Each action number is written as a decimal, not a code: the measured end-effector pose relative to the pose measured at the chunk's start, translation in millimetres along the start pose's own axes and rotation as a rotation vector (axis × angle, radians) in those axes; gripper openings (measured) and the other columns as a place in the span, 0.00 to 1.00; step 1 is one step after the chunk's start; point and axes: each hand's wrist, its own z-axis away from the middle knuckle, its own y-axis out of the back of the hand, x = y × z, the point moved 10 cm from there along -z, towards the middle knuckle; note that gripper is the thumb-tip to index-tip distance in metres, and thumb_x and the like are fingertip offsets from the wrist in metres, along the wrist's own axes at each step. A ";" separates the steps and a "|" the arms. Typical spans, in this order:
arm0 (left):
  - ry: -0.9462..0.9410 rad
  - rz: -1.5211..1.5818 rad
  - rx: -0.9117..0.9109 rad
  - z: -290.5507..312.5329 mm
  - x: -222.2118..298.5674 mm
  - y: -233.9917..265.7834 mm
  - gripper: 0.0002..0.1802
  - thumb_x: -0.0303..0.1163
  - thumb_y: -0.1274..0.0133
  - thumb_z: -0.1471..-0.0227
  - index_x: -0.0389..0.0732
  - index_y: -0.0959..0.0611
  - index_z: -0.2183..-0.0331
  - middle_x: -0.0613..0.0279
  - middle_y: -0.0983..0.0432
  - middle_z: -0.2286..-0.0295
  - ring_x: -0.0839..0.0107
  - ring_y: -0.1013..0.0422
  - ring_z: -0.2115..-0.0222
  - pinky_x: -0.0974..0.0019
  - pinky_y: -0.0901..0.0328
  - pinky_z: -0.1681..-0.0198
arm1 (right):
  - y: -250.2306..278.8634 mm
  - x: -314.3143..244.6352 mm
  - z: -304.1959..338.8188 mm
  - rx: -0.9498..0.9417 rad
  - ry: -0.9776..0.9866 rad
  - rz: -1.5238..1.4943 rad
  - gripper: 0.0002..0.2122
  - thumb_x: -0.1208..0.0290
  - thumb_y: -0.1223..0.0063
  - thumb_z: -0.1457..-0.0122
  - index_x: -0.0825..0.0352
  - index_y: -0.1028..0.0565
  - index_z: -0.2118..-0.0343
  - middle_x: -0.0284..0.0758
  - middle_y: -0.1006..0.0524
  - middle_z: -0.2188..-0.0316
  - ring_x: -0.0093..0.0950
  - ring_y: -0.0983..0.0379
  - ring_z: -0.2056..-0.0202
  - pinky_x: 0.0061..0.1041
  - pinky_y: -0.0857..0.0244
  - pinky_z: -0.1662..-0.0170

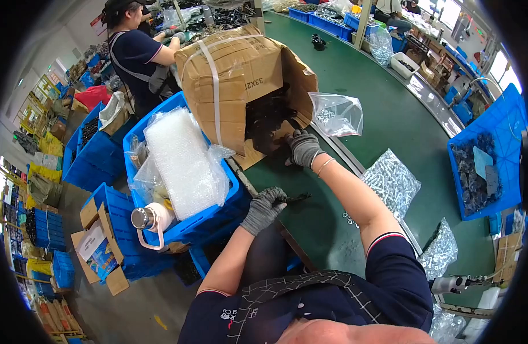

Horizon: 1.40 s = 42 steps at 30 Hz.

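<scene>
My left hand [264, 210], in a grey knit glove, is closed around a small dark elongated part [299, 198] that sticks out to the right, over the table's near edge. My right hand [304, 149], gloved the same way, reaches to the mouth of a tipped cardboard box [229, 86]. Its thumb and fingers look apart, beside the dark parts [270, 114] heaped inside; the fingertips are partly lost against them. A white strap runs around the box, which lies open toward me on the green table [384, 97].
Left of the box, a blue crate [204, 208] holds bubble wrap [178, 155] and a pale bottle [155, 218]. Bags of metal hardware [392, 182] lie right of my arm. A blue bin [487, 172] of dark pieces stands far right. A co-worker [138, 57] works behind the box.
</scene>
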 end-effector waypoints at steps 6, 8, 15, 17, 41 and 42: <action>-0.024 -0.169 0.162 -2.3 33.2 4.4 0.15 0.26 0.38 0.57 0.40 0.20 0.63 0.50 0.32 0.49 0.54 0.29 0.54 0.61 0.32 0.53 | -34.6 42.1 -7.3 0.099 -0.032 -0.252 0.29 0.51 0.34 0.55 0.64 0.27 0.52 0.39 0.21 0.60 0.37 0.25 0.55 0.35 0.31 0.53; -0.030 -0.236 0.237 -0.6 35.2 10.8 0.15 0.26 0.38 0.57 0.40 0.20 0.63 0.50 0.30 0.51 0.54 0.29 0.54 0.61 0.32 0.53 | -43.4 50.1 4.2 0.144 -0.010 -0.366 0.24 0.53 0.33 0.54 0.64 0.24 0.57 0.37 0.20 0.64 0.34 0.23 0.58 0.33 0.30 0.54; -0.149 -0.039 0.126 3.2 26.6 11.5 0.18 0.26 0.38 0.57 0.42 0.20 0.60 0.51 0.27 0.55 0.54 0.30 0.55 0.58 0.34 0.50 | -40.9 7.1 82.8 -0.197 0.355 -1.299 0.13 0.73 0.40 0.48 0.66 0.23 0.58 0.33 0.20 0.68 0.22 0.25 0.62 0.25 0.30 0.59; -0.104 -0.052 0.083 1.6 34.3 14.6 0.18 0.26 0.39 0.57 0.42 0.20 0.59 0.51 0.27 0.56 0.53 0.30 0.55 0.57 0.34 0.50 | -28.8 15.0 72.4 -0.198 0.476 -0.942 0.16 0.69 0.41 0.47 0.66 0.24 0.54 0.35 0.20 0.66 0.26 0.23 0.62 0.28 0.30 0.58; -0.103 -0.134 0.454 22.8 55.5 -7.2 0.27 0.23 0.39 0.59 0.44 0.23 0.52 0.51 0.29 0.58 0.51 0.30 0.60 0.54 0.34 0.54 | -37.0 -19.7 69.0 -0.412 0.688 -0.974 0.11 0.72 0.43 0.46 0.66 0.21 0.59 0.37 0.19 0.66 0.28 0.23 0.63 0.27 0.31 0.58; -0.074 -0.052 0.382 19.0 53.7 -13.3 0.28 0.23 0.39 0.59 0.44 0.23 0.52 0.51 0.29 0.58 0.51 0.30 0.60 0.54 0.34 0.54 | -31.0 -5.0 43.4 -0.174 0.509 -0.855 0.11 0.69 0.44 0.46 0.66 0.20 0.61 0.40 0.19 0.65 0.33 0.23 0.63 0.30 0.31 0.58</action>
